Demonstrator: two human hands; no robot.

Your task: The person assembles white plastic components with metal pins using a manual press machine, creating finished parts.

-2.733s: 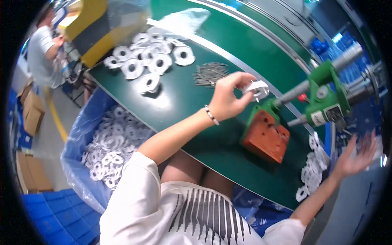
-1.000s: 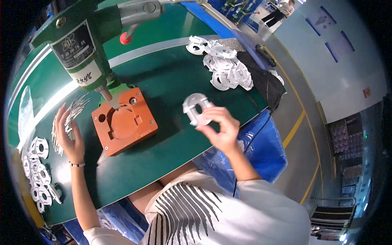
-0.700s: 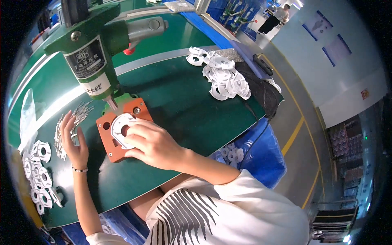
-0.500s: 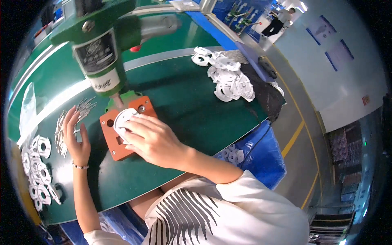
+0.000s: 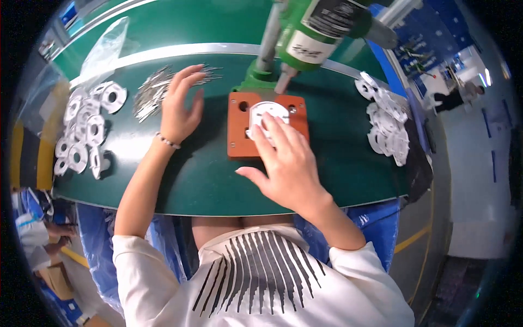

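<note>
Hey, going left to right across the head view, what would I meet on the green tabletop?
Left pile of white rings, thin metal pins, orange block, right pile of white parts.

The left hand (image 5: 181,109) is held with fingers (image 5: 178,83) curved and thumb (image 5: 197,103) parted; the right hand (image 5: 291,169) is turned palm down, fingers extended, thumb spread leftward. Both forearms (image 5: 140,191) are stretched forward.

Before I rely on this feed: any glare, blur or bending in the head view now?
Head view: white glare on the green tabletop, left of the left hand; head view: the green press looks smeared; head view: the tabletop's front edge bows, and the corners go black.
</note>
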